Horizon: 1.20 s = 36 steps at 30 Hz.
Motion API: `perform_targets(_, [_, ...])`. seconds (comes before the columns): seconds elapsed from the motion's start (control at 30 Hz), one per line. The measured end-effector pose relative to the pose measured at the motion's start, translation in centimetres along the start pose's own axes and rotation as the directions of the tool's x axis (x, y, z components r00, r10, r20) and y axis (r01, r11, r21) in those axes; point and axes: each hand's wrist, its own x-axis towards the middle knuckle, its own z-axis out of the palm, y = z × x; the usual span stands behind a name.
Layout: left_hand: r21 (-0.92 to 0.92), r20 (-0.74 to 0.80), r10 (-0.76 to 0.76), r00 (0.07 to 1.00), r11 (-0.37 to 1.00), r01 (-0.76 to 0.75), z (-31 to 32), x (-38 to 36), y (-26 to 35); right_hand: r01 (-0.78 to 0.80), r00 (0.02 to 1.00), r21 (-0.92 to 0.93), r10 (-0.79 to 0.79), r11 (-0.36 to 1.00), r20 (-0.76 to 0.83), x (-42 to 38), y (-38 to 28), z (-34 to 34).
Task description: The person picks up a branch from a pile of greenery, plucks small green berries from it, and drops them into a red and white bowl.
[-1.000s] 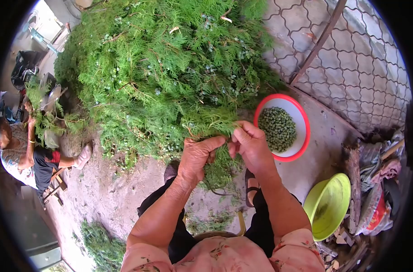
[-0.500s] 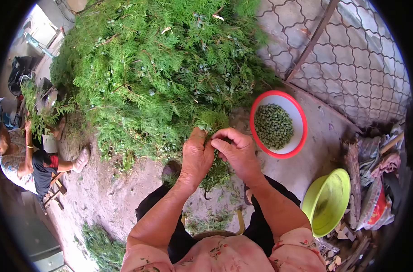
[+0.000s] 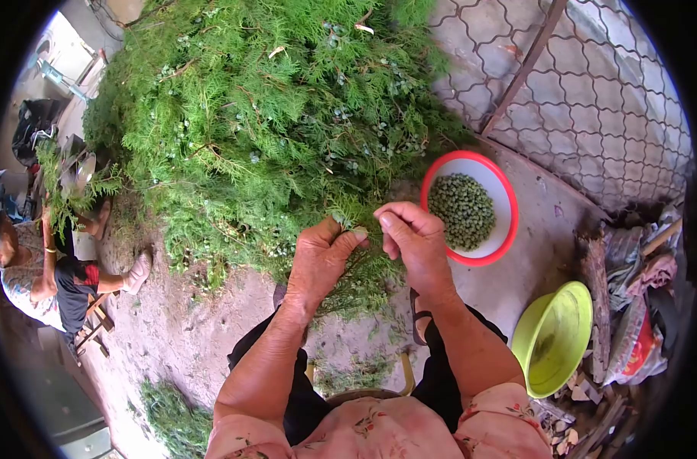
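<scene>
My left hand (image 3: 318, 256) is closed on a green conifer sprig (image 3: 354, 287), with leafy parts showing above the fingers and below the hand. Just to its right, my right hand (image 3: 421, 249) has thumb and fingers curled together, apart from the sprig. Whatever its fingertips may hold is too small to make out. Close beside that hand stands a white bowl with a red rim (image 3: 510, 229), partly filled with small round green cones (image 3: 461, 214). In front of both hands rises a big heap of conifer branches (image 3: 249, 145) dotted with pale cones.
A yellow-green basin (image 3: 581, 329) is tilted at the right, near sacks (image 3: 639, 336) and firewood. A wire-mesh panel (image 3: 585, 115) borders the upper right. At the left sits another person (image 3: 38, 268) holding a branch. Cut greenery (image 3: 172, 413) lies lower left.
My hands have moved apart: the right shifted right and away from the sprig, the left slightly left with the sprig still in it. The bowl and heap stay put.
</scene>
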Motion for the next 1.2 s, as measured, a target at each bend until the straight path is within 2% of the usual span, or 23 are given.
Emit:
perform_targets(0.03, [-0.089,0.004,0.001,1.000,0.996,0.000,0.0,0.1,-0.3,-0.001,1.000,0.001,0.001,1.000,-0.004,0.0,0.1,0.0])
perform_targets(0.13, [-0.111,0.078,-0.052,0.996,0.992,0.060,-0.4,-0.2,0.6,-0.043,0.999,-0.056,0.043,0.998,0.007,0.2,0.4,-0.1])
perform_targets(0.2, [-0.172,0.139,-0.073,0.988,0.980,0.097,-0.4,-0.4,1.6,0.068,0.997,-0.138,-0.071,0.988,-0.020,0.7,0.2,-0.8])
perform_targets(0.23, [-0.232,0.196,-0.089,0.977,0.963,0.135,-0.3,-0.5,2.1,0.065,0.997,-0.139,-0.069,0.988,-0.023,0.7,0.0,-1.1])
perform_targets(0.27, [-0.231,0.198,-0.091,0.976,0.963,0.136,-0.4,-0.6,2.4,-0.061,0.991,-0.068,0.068,0.996,0.116,0.8,-0.3,-1.3])
perform_targets(0.3, [-0.202,0.262,-0.068,0.963,0.972,0.123,-0.5,-0.6,2.7,-0.195,0.946,-0.012,0.191,0.981,0.261,0.8,-0.6,-1.4])
perform_targets(0.33, [-0.173,0.325,-0.047,0.945,0.979,0.108,-0.6,-0.6,2.8,-0.195,0.947,-0.009,0.191,0.981,0.259,0.7,-0.8,-1.3])
perform_targets(0.37, [-0.172,0.327,-0.048,0.944,0.979,0.110,-0.5,-0.6,2.6,-0.253,0.918,0.055,0.222,0.966,0.330,0.7,-1.0,-1.3])
perform_targets(0.4, [-0.210,0.345,-0.063,0.937,0.967,0.142,-0.5,-0.6,2.3,-0.314,0.882,0.112,0.246,0.943,0.402,0.6,-1.1,-1.3])
perform_targets(0.43, [-0.248,0.361,-0.076,0.929,0.953,0.175,-0.5,-0.6,2.1,-0.315,0.881,0.112,0.246,0.943,0.404,0.5,-1.4,-1.3])
perform_targets(0.53, [-0.243,0.316,-0.088,0.945,0.955,0.170,-0.5,-0.7,2.5,-0.273,0.892,0.095,0.215,0.957,0.399,0.5,-1.7,-1.2])
perform_targets(0.6, [-0.180,0.323,-0.100,0.941,0.970,0.165,-0.8,-0.5,2.3,-0.169,0.899,-0.046,0.173,0.985,0.403,0.5,-1.7,-1.1])
perform_targets(0.63, [-0.116,0.330,-0.113,0.937,0.980,0.159,-0.9,-0.5,2.2,-0.169,0.899,-0.045,0.173,0.985,0.403,0.4,-1.5,-1.0])
perform_targets(0.77, [-0.136,0.277,-0.070,0.958,0.985,0.111,-0.5,-0.6,2.4,-0.145,0.952,0.014,0.136,0.989,0.273,0.3,-1.1,-0.9])
perform_targets(0.83, [-0.165,0.200,-0.121,0.972,0.974,0.155,-0.4,-0.8,2.9,-0.115,0.966,0.014,0.109,0.993,0.233,0.3,-1.2,-0.9])
perform_targets(0.9, [-0.178,0.197,-0.117,0.973,0.972,0.153,-0.3,-0.7,3.2,0.088,0.976,-0.149,-0.055,0.985,0.212,0.2,-1.3,-0.9])
perform_targets(0.93, [-0.190,0.197,-0.114,0.974,0.970,0.152,-0.3,-0.7,3.3,0.088,0.975,-0.149,-0.055,0.985,0.213,0.2,-1.1,-1.0])
perform_targets(1.0, [-0.128,0.198,-0.129,0.972,0.979,0.156,-0.4,-0.8,3.5,0.291,0.944,-0.292,-0.224,0.911,0.243,0.2,-0.5,-1.2])
perform_targets(1.03, [-0.065,0.199,-0.144,0.969,0.985,0.160,-0.4,-0.8,3.6,0.291,0.944,-0.291,-0.224,0.911,0.243,0.1,-0.5,-1.1])
perform_targets(1.07, [-0.064,0.200,-0.145,0.969,0.985,0.161,-0.3,-0.9,3.4,0.366,0.926,-0.356,-0.297,0.860,0.234,0.0,-0.4,-1.0])
perform_targets(1.1, [-0.063,0.180,-0.106,0.978,0.991,0.119,-0.1,-1.0,3.2,0.435,0.900,-0.420,-0.370,0.797,0.230,-0.1,-0.4,-0.8])
perform_targets(1.13, [-0.062,0.159,-0.065,0.985,0.995,0.076,0.0,-1.0,3.0,0.434,0.900,-0.421,-0.369,0.797,0.230,-0.2,-0.2,-0.5])
perform_targets(1.2, [-0.030,0.151,-0.061,0.987,0.997,0.067,0.2,-0.8,2.3,0.492,0.857,-0.521,-0.493,0.697,0.150,-0.4,0.3,0.0])
